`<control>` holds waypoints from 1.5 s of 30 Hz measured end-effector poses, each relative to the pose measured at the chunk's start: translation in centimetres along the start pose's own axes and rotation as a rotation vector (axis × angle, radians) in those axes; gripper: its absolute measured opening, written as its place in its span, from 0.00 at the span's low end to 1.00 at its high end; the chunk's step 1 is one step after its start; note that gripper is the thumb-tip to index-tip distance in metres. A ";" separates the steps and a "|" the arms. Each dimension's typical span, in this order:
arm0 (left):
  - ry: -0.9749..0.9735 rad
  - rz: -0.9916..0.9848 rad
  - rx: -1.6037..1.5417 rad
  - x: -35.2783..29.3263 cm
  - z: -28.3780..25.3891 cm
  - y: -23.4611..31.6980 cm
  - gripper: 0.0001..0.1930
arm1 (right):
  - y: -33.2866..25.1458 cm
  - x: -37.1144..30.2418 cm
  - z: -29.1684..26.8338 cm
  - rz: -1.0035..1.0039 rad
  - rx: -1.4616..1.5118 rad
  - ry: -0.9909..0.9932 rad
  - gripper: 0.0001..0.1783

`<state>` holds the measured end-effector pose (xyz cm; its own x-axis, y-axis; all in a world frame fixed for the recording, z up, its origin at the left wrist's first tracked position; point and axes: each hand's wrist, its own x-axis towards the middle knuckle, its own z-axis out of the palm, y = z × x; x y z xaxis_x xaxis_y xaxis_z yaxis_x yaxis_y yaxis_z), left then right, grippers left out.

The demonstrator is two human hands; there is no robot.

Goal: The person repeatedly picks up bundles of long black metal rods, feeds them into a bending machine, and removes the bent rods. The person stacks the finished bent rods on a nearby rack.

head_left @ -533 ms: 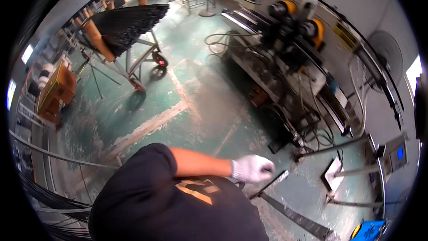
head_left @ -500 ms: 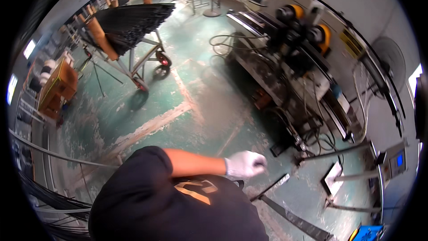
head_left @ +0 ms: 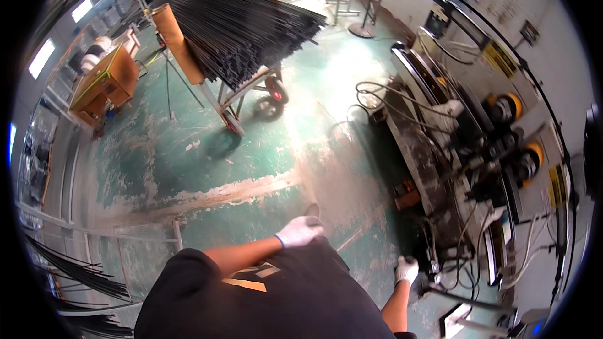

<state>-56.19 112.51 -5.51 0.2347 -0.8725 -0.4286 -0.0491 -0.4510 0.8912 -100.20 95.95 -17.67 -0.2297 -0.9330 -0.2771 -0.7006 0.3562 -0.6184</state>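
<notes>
My left hand point(head_left: 301, 231), in a white glove with a blue cuff edge, is in front of my dark shirt. Its back faces up; the fingers are blurred and partly hidden, and no object shows in it. Lower right, my right hand point(head_left: 407, 270) hangs beside the machine in a white glove. Its fingers look curled in, with a dark patch at their tips that I cannot make out. Ahead stands a wheeled metal cart point(head_left: 233, 102) with brown tube posts point(head_left: 179, 44), loaded with long thin black rods point(head_left: 245, 28).
A long machine point(head_left: 408, 144) with yellow-and-black round parts point(head_left: 526, 162) and loose cables lines the right side. An orange-brown wooden desk point(head_left: 107, 85) stands at left. Black rods point(head_left: 81, 270) on a metal rack jut in at lower left. Worn green floor point(head_left: 207, 169) lies between.
The cart and machine sit farther right in the picture, and the cart looks larger. My left hand has moved left, nearer my body. My right hand has come into view.
</notes>
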 end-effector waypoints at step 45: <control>1.045 0.141 -1.110 21.9 -50.8 -3.4 0.14 | -108.0 2.9 35.3 -1.303 -0.639 -0.666 0.29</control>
<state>-1.60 104.52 -10.38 0.8711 -0.1615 -0.4637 0.4873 0.4001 0.7761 -1.35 56.68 22.33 0.9277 -0.3197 -0.1928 -0.3682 -0.8691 -0.3304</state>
